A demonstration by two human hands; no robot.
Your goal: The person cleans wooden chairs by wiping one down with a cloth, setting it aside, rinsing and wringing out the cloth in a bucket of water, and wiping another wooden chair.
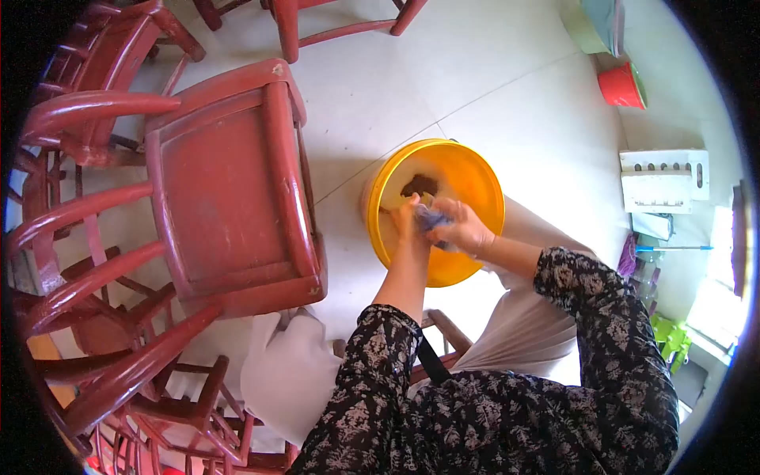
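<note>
A yellow bucket [497, 186] stands on the floor in front of me, and both hands are over its opening. My right hand [463, 227] is closed around a crumpled blue cloth-like piece [431, 218], blurred by motion. Beside it, touching or nearly touching the blue piece, my left hand [406, 218] is closed too. A small yellowish thing [427, 199] shows just past its fingertips; whether the left hand grips that or the blue piece is unclear. Deeper in the bucket lies a dark brown clump [419, 185].
A red wooden chair [226, 190] is close on the left, with several more red chairs behind it. Along the right wall are a red bucket [621, 85], a white rack [663, 180] and a green plastic item [670, 340]. My legs flank the yellow bucket.
</note>
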